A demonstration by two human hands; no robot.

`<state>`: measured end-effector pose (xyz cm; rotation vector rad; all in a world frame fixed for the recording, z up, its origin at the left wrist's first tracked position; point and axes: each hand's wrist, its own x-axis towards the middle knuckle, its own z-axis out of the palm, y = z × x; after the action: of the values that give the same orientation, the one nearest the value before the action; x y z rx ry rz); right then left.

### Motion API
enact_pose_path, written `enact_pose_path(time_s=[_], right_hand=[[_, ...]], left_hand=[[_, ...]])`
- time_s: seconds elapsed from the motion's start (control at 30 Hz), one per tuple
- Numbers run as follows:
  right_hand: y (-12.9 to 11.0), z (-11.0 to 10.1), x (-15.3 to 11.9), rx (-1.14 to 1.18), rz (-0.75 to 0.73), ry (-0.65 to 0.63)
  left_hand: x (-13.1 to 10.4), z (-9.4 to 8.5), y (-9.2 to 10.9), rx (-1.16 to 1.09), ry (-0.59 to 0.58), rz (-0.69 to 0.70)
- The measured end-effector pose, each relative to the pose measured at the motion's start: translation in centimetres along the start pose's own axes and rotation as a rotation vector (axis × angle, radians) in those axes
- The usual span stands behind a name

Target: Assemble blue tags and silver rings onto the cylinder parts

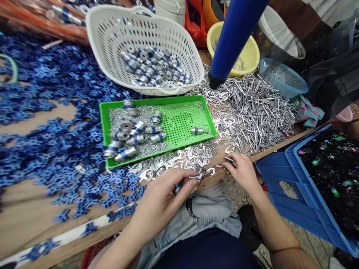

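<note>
My left hand [165, 196] is closed over the front edge of the table, around a silver-and-blue cylindrical metal part [177, 188] that shows only partly under the fingers. A small metal piece [199, 176] sticks out at its thumb and fingertips. To the right, my right hand [242, 172] pinches a small flat metal piece [230, 159] between thumb and fingers at the table edge. Loose flat curved metal pieces [179, 158] lie just beyond the left hand. Behind them stands a green perforated tray [182, 142] with several silver-and-blue cylinders [137, 128], small metal bits and one finished-looking cylinder with a thin rod [198, 131].
A white basket [103, 41] of cylinders stands behind the tray. Blue plastic pieces [28, 149] cover the left side. A heap of metal rods [258, 112] lies right. A blue tool body [235, 41] hangs overhead. A blue crate [283, 190] stands beside the table.
</note>
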<state>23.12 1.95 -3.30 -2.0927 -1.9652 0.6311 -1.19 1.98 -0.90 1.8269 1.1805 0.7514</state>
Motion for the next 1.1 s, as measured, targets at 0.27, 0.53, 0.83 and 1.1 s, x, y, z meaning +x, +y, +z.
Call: enact_pose_path(time_s=[0.27,0.53,0.83,1.1], right_hand=[[-4.5,-0.5,-1.7,0.951,0.134,-0.075],[-7.9,-0.7,-4.3,1.088,-0.082,-0.118],[-7.9,-2.4,-4.7,0.417,-0.541,0.135],[-8.0,-0.1,-3.8,1.312,-0.057,-0.256]], left_hand=[[-1.0,1.6,1.0,0.180,0.175,0.325],[-1.0,0.8,1.9,-0.064,0.328,0.377],[-0.9,0.6,1.6,-0.225,0.251,0.279],[-0.7,1.2,1.7,-0.914,0.158,-0.188]])
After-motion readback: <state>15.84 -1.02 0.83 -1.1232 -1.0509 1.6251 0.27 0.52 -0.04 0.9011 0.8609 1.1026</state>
